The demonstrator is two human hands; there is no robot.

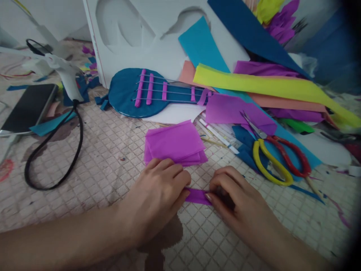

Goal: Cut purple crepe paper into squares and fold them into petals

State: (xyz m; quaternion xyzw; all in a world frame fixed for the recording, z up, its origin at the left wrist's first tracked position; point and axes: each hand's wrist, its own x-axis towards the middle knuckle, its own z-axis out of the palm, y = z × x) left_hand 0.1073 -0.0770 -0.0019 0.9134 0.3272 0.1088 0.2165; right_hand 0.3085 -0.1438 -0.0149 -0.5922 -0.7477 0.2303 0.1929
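Observation:
Between my hands lies a narrow folded strip of purple tissue paper [197,196], held low over the patterned cloth. My left hand [166,184] pinches its left end with thumb and fingers. The right end is pinched by my right hand [234,195]. Just beyond my left knuckles rest several purple tissue sheets [175,143], loosely stacked. Farther back, a blue paper-covered toy guitar [138,92] with purple bars and thin strings leans on white foam. To the right lie scissors [267,146] with one yellow and one red handle, blades partly open, resting on paper.
A hot glue gun [63,71] stands at the left, its black cord [80,143] looping over the cloth near a phone [28,107]. White foam board [121,30] stands behind. Yellow paper [254,82], blue and purple strips pile up on the right. White sticks [218,135] lie mid-table.

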